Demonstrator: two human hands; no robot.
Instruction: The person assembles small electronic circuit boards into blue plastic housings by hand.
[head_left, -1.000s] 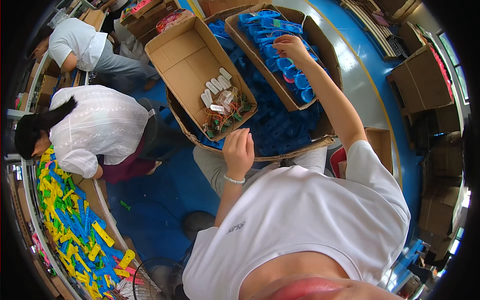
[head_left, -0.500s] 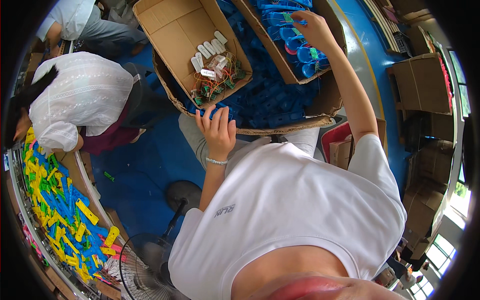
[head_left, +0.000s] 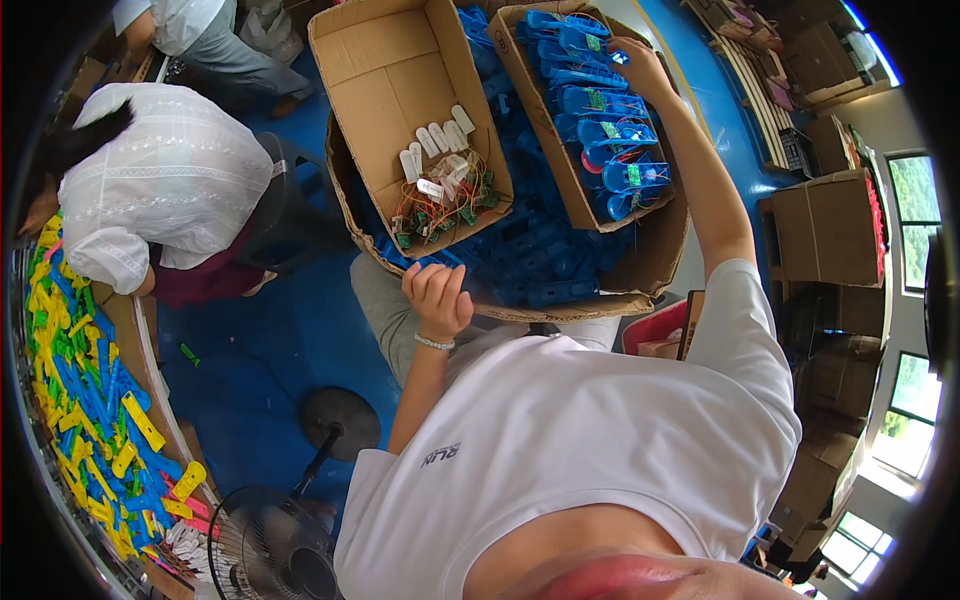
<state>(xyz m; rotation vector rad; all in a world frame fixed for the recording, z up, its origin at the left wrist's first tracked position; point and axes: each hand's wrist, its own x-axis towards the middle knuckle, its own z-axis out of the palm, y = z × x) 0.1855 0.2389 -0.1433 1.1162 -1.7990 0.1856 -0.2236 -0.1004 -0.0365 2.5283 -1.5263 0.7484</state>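
Observation:
My right hand (head_left: 641, 70) reaches into a narrow cardboard box (head_left: 528, 110) at the upper right. Its bent fingers close on the end of a blue plastic housing (head_left: 582, 45) in a row of similar housings, several with small green circuit boards (head_left: 634, 176) and thin wires. My left hand (head_left: 437, 300), with a beaded bracelet at the wrist, is curled at the near rim of a large cardboard box (head_left: 560, 308). Blue plastic shows just past its fingertips; whether the fingers hold any of it is hidden. Loose blue parts (head_left: 545, 245) fill the large box.
An open carton (head_left: 375, 85) on the large box's left holds white plastic pieces (head_left: 440, 137) and wired green boards (head_left: 445, 215). A fan (head_left: 290, 555) stands lower left, near a bench heaped with coloured plastic parts (head_left: 100, 420). A person (head_left: 165, 180) sits left; another is behind.
My view has shifted, so the boxes appear lower. My right hand has moved to the far end of the row of blue housings. My left fingers have curled more at the rim.

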